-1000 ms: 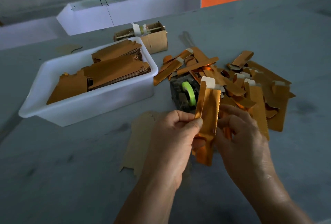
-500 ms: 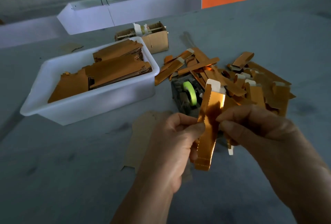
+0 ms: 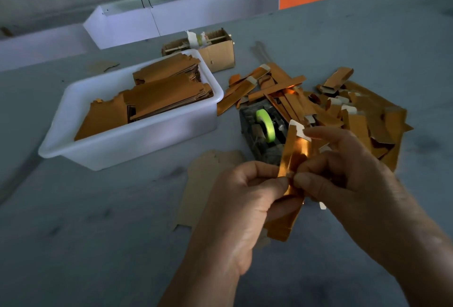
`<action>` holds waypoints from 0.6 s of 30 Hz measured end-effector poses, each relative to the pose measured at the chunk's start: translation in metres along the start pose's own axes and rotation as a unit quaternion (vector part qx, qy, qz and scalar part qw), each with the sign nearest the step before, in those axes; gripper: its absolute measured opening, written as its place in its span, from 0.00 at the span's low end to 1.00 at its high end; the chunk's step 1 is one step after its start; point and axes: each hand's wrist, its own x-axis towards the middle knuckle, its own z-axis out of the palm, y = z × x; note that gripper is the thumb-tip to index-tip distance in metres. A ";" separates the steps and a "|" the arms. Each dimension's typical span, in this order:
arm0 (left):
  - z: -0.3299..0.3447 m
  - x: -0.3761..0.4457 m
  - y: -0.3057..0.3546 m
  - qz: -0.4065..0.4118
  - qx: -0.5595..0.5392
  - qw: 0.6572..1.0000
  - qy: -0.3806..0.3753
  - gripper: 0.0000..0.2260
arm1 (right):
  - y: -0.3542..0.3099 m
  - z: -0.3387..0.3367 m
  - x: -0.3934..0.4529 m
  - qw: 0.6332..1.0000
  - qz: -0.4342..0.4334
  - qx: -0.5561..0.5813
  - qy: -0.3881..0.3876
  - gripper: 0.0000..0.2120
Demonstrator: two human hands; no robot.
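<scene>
Both hands are pinching one gold carton sleeve [image 3: 294, 149]. The left hand [image 3: 240, 198] is gripping its left edge between thumb and forefinger at about mid-length. The right hand [image 3: 348, 184] is gripping the right edge opposite, thumb tip almost touching the left thumb, with another finger lying by the white top flap.

The sleeve is hanging roughly upright above the table [image 3: 98, 245], slightly tilted, white flap up and lower end sticking out below the hands. It is sitting just in front of the tape dispenser [image 3: 255, 149] with the green roll [image 3: 266, 125].

Room: bare table is lying open to the left and toward the camera. A flat brown card [image 3: 208, 179] is lying under the left hand. The white tub [image 3: 137, 145] of stacked flat blanks [image 3: 166, 91] is sitting well left. The loose pile of gold sleeves [image 3: 355, 115] is crowding the right side, touching the dispenser. A small cardboard box [image 3: 218, 54] is sitting behind the tub.

Hidden: fingers are covering the sleeve's middle, so I cannot tell whether it is folded shut. The dispenser's detail is too dark to read. Both forearms are running out of frame.
</scene>
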 end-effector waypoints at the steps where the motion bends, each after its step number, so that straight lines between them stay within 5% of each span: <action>1: 0.000 0.000 0.000 0.002 -0.003 1.000 -0.003 0.05 | 0.000 0.000 0.000 1.000 0.005 -0.005 0.003 0.27; 18: 0.003 -0.003 -0.013 0.067 0.054 0.995 0.047 0.06 | -0.010 0.011 -0.003 0.994 0.026 -0.100 0.043 0.25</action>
